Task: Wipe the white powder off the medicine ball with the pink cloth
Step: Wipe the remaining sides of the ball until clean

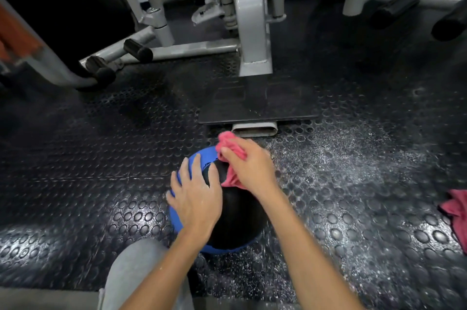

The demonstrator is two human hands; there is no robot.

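Note:
A black and blue medicine ball [237, 218] sits on the studded rubber floor just in front of my knee. My left hand [195, 196] lies flat on its upper left side, fingers spread, with traces of white powder on the skin. My right hand [249, 164] grips a bunched pink cloth [228, 145] and presses it against the ball's far top. Part of the cloth hangs below my palm. The ball's far side is hidden by my hands.
White powder is scattered over the floor [353, 158] to the right of the ball. A second pink cloth [454, 211] lies at the right edge. A grey gym machine [252, 19] with a black footplate [257, 105] stands just beyond the ball.

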